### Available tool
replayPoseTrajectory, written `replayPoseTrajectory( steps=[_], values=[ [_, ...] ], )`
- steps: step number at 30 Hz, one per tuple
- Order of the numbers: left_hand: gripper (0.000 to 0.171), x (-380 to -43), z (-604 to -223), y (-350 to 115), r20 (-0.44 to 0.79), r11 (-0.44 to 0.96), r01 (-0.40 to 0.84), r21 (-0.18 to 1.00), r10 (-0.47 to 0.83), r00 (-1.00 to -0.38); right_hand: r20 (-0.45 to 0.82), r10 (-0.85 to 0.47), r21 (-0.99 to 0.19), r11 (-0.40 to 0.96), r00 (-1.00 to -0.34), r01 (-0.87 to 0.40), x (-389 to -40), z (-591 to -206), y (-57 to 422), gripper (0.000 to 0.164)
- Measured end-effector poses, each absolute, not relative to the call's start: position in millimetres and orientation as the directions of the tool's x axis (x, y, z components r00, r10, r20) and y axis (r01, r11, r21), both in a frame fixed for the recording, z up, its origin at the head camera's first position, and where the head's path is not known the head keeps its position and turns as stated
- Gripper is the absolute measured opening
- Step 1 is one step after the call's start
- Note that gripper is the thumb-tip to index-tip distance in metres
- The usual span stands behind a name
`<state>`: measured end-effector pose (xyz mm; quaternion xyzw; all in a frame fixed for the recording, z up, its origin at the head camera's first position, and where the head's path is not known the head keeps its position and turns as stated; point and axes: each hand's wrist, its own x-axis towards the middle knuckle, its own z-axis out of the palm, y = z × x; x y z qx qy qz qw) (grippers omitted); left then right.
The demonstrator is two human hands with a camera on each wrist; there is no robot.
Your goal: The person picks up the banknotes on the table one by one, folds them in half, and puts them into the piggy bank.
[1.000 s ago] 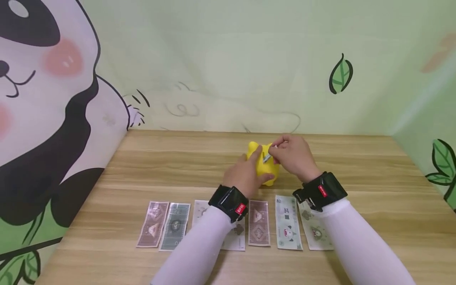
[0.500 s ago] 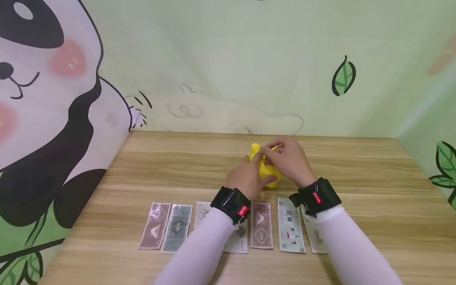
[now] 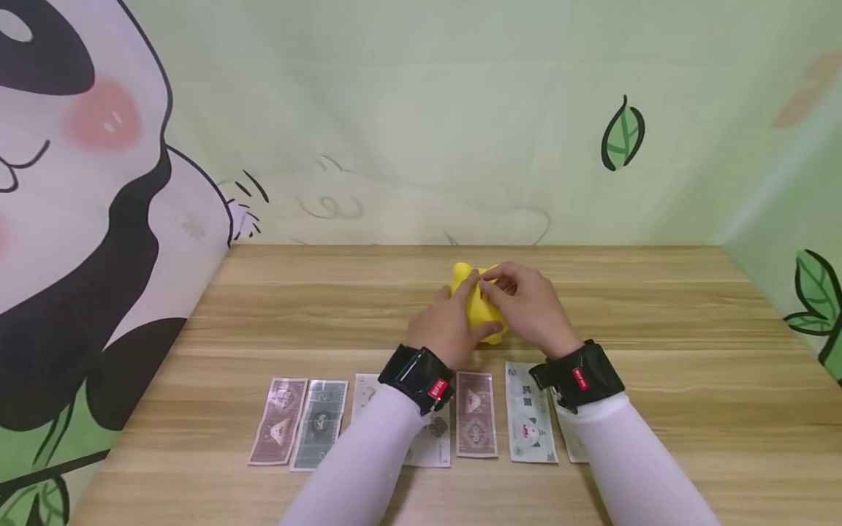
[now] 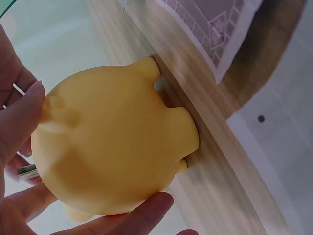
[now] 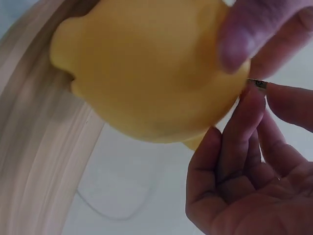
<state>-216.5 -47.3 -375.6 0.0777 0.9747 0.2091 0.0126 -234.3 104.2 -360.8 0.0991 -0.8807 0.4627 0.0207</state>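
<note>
A yellow piggy bank (image 3: 483, 313) stands on the wooden table, its rounded body filling much of the left wrist view. My left hand (image 3: 442, 325) grips it from the left, thumb on the near side and fingers over the top. Over the slot area on top, my right hand (image 3: 534, 307) pinches a small folded banknote (image 5: 259, 84) between thumb and finger. Only a short end of the note shows in the right wrist view; its other part is hidden by fingers and the bank. How deep it sits in the slot I cannot tell.
Several play banknotes lie in a row nearer the front: a brown one (image 3: 279, 421) and a dark green one (image 3: 319, 424) at left, another brown one (image 3: 476, 414) and a pale green one (image 3: 531, 413) further right. A printed wall (image 3: 408, 131) borders the table's back.
My right hand has come left over the top of the piggy bank, and the folded banknote, visible at the slot earlier, is now mostly covered by fingers. My left hand keeps its grip.
</note>
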Motion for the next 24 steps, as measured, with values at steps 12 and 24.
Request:
replayPoseTrajectory(
  steps=[12, 24],
  values=[
    [0.088, -214.9, -375.2, -48.3, 0.005, 0.902, 0.136, 0.409, 0.147, -0.989, 0.219, -0.095, -0.755, 0.614, -0.971, -0.23, -237.4, -369.1, 99.6, 0.014],
    [0.087, -214.9, -374.1, -45.1, 0.004, 0.905, 0.135, 0.404, 0.146, -0.989, 0.237, -0.054, -0.79, 0.571, -0.97, -0.224, -238.4, -371.1, 104.1, 0.007]
  ],
)
